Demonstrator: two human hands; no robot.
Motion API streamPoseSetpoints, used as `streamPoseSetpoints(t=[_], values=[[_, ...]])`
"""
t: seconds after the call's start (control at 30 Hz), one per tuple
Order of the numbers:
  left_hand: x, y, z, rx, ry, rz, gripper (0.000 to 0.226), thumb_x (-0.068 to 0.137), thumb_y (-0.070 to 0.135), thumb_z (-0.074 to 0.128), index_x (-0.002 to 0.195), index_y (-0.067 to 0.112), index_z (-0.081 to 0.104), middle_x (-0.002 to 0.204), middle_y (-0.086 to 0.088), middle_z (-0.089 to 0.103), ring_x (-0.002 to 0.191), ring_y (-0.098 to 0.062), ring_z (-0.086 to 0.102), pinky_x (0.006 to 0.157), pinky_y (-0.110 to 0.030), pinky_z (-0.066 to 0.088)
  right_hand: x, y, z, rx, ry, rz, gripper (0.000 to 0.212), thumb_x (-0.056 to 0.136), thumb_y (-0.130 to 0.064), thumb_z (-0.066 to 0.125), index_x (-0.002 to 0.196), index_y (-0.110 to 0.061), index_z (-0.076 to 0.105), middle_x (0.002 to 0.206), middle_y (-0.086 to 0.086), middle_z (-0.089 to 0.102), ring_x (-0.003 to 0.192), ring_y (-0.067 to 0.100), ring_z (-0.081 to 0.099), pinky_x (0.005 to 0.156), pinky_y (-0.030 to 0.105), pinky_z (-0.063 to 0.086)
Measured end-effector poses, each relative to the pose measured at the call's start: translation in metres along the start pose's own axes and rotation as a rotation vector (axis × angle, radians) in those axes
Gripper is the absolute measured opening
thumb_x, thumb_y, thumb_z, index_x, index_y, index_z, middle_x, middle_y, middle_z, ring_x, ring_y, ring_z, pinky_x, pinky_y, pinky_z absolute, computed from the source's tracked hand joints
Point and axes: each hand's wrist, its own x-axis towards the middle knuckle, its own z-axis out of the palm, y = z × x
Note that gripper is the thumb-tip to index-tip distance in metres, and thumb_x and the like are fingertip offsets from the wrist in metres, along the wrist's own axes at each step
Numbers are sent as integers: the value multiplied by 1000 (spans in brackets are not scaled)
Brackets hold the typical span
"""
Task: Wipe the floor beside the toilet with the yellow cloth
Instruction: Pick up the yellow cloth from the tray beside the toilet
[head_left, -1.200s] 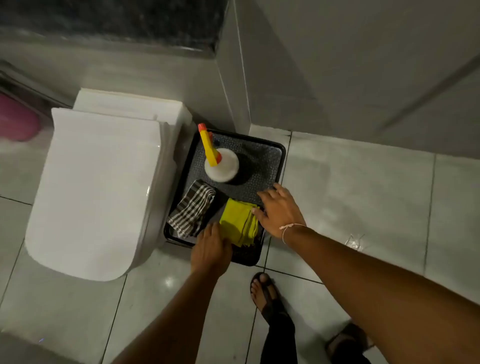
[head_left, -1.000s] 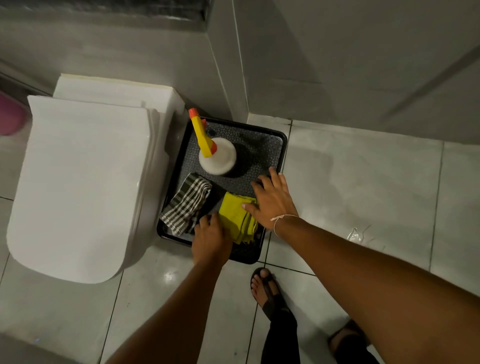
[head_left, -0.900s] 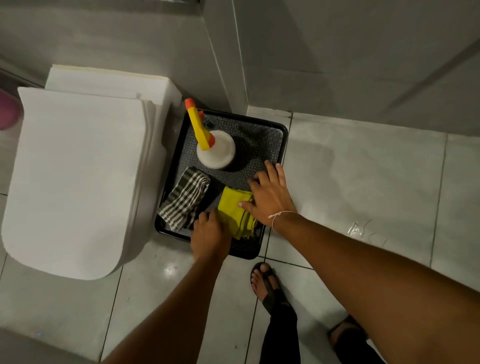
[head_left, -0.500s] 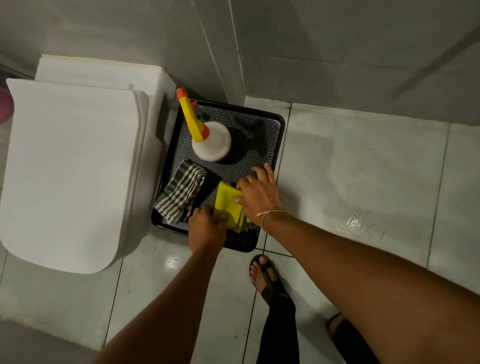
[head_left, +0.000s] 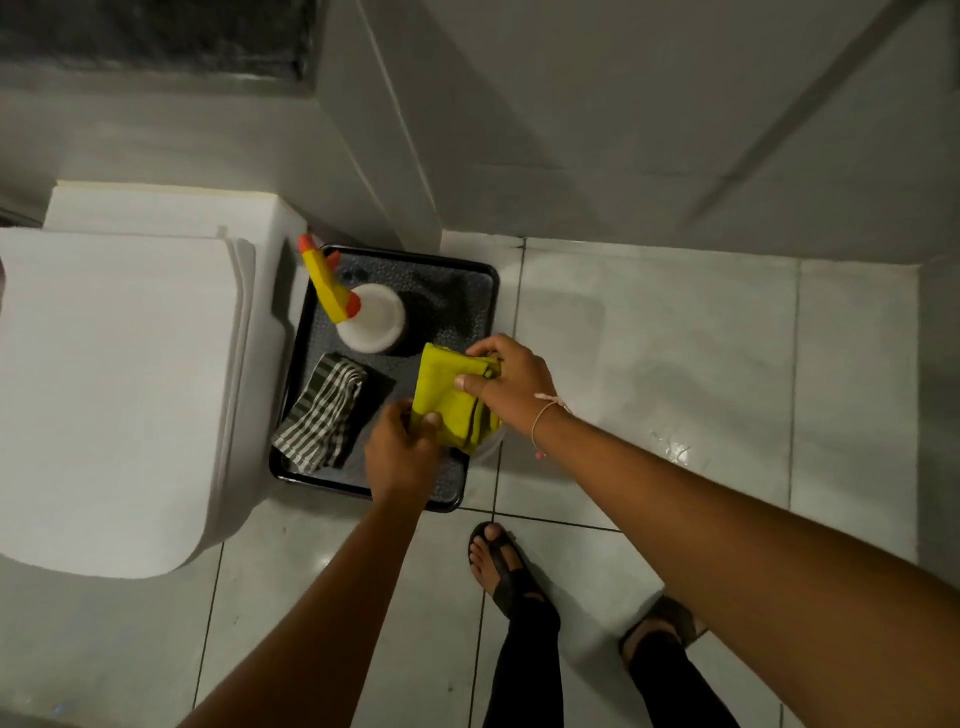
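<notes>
Head view: my left hand (head_left: 400, 449) pinches the yellow cloth (head_left: 445, 396) at its near edge; my right hand (head_left: 511, 382) grips the far corner, above the black tray (head_left: 475, 291) beside the toilet (head_left: 119, 384). Lift clear, avoiding the spray bottle (head_left: 363, 314).

No legible text or labels.

The toilet (head_left: 119, 395) is cut off at the left edge; part of the tray (head_left: 470, 291) is hidden beneath the yellow cloth (head_left: 447, 400).
</notes>
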Motion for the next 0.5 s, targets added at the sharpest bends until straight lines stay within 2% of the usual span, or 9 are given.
streamPoseSetpoints(t=[0.1,0.17,0.27,0.33,0.4,0.43,0.5], values=[[-13,26,15,-99,-84,43,27,91,25,63,114,11,60,98,-8,68,91,-25,64,78,-40,53,-10,0,-42,344,-23,162,34,70,-23,82,99,-27,65,99,-2,67,93,18,63,77,28,53],[-28,43,29,-144,-167,65,26,92,26,61,114,12,61,100,-7,70,94,-23,66,84,-45,55,-20,9,-73,502,-50,256,37,70,-20,82,104,-21,67,103,2,70,97,21,65,82,32,56],[-53,63,56,-217,-259,90,25,93,26,60,115,15,60,102,-6,71,95,-20,68,83,-42,56,-37,31,-119,643,-76,343,38,71,-20,82,106,-17,68,106,8,73,98,26,69,85,39,57],[-68,76,79,-243,-308,107,21,94,22,60,112,11,61,102,-11,71,96,-26,68,83,-43,56,-50,54,-146,728,-104,373,32,73,-17,80,103,-14,70,105,10,75,96,27,71,79,38,60],[-82,84,104,-259,-361,115,21,94,18,59,111,5,61,103,-17,71,96,-30,67,84,-44,55,-63,78,-168,783,-116,411,37,72,-18,80,107,-11,69,105,11,75,95,26,72,75,37,61],[-90,86,118,-270,-387,116,22,95,16,58,112,2,61,102,-18,70,95,-29,67,83,-42,55,-69,92,-178,802,-109,441,42,70,-22,81,109,-10,68,105,11,75,95,25,72,74,37,61],[-106,86,146,-279,-429,103,22,95,14,58,111,-1,61,93,-10,69,85,-19,66,73,-27,54,-80,120,-192,817,-83,495,47,66,-29,82,108,-14,68,103,8,76,93,25,72,74,39,60]])
